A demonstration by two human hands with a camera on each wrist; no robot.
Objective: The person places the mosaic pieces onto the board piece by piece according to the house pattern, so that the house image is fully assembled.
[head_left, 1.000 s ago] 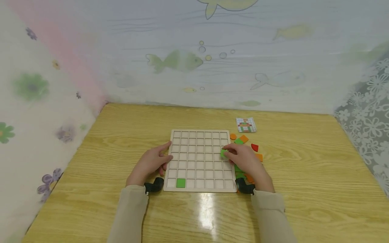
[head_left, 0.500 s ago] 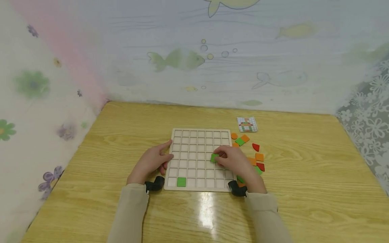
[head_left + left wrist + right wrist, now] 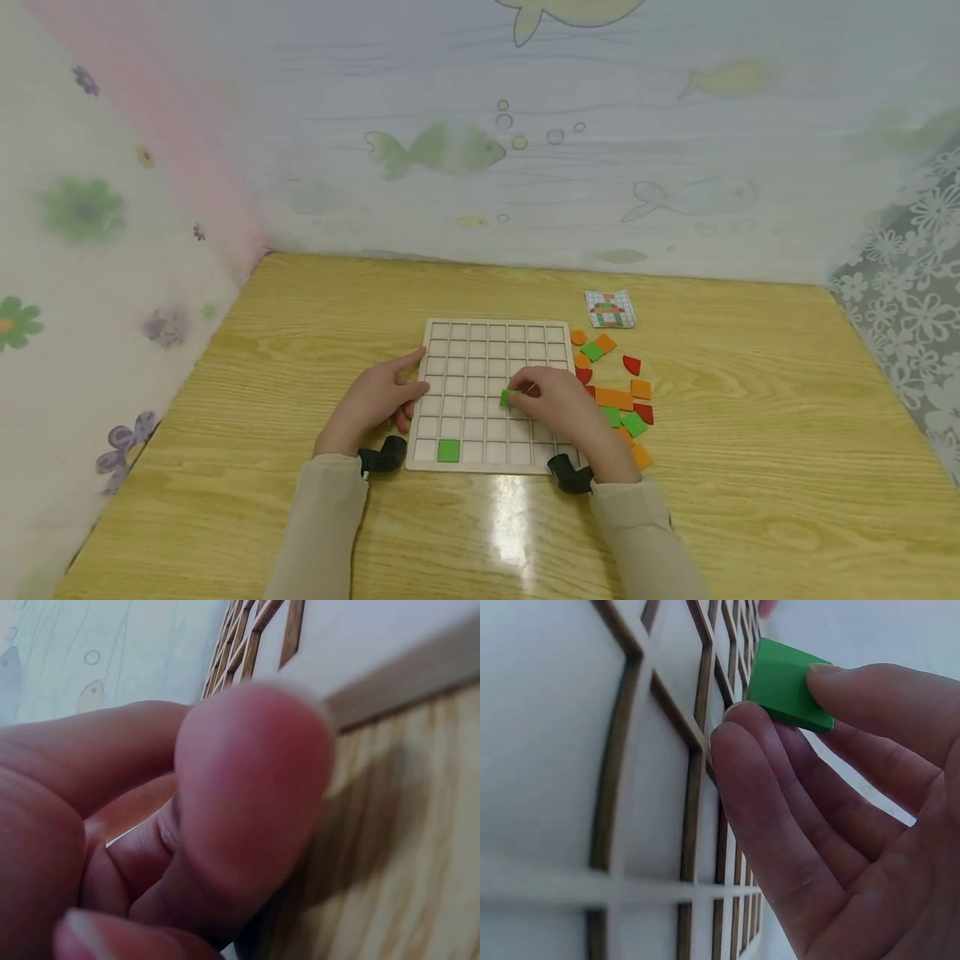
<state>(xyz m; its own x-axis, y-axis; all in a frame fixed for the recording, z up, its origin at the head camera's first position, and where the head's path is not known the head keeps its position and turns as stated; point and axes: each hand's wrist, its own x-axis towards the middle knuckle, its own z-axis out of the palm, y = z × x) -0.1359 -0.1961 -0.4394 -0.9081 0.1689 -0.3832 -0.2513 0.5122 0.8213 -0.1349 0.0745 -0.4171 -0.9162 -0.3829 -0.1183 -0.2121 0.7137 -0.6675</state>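
Observation:
A pale wooden grid board [image 3: 444, 385] lies flat on the table. My right hand [image 3: 558, 404] is over the board's right half, pinching a green square tile [image 3: 787, 686] between thumb and fingers. In the right wrist view the tile is tilted, close to the grid. A second green square tile [image 3: 448, 451] sits in a bottom-row cell near the left corner. At the board's left edge, my left hand [image 3: 372, 407] rests with index finger and thumb extended to the rim; its other fingers are partly hidden.
Loose orange [image 3: 615, 399], green [image 3: 634, 424] and red [image 3: 632, 365] pieces lie along the board's right side, some partly behind the right arm. Behind them is a small pattern card [image 3: 610, 309]. A patterned wall [image 3: 420, 200] borders the table's far edge.
My right hand has moved left from the board's right edge toward its middle, carrying the green square tile. More loose pieces now show at the right. The left hand has stayed put.

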